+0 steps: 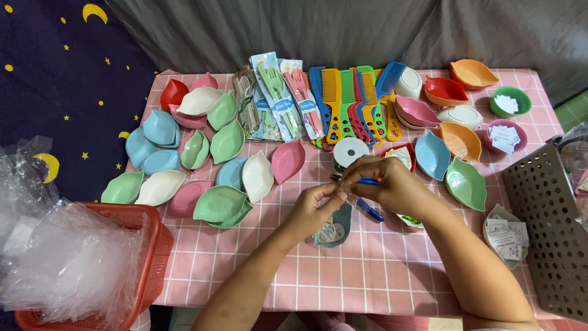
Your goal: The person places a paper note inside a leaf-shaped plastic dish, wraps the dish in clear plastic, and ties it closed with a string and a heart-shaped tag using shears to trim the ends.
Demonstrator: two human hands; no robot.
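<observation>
Between your 2 hands, a blue pen, right hand clasped round it, left hand fingertips pinched at its tip.

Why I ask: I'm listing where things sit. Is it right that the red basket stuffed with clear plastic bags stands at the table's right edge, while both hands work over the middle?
Not quite. The head view shows the red basket with clear plastic bags at the table's left edge; a grey perforated basket is at the right. Both the left hand and the right hand do work over the middle.
</observation>
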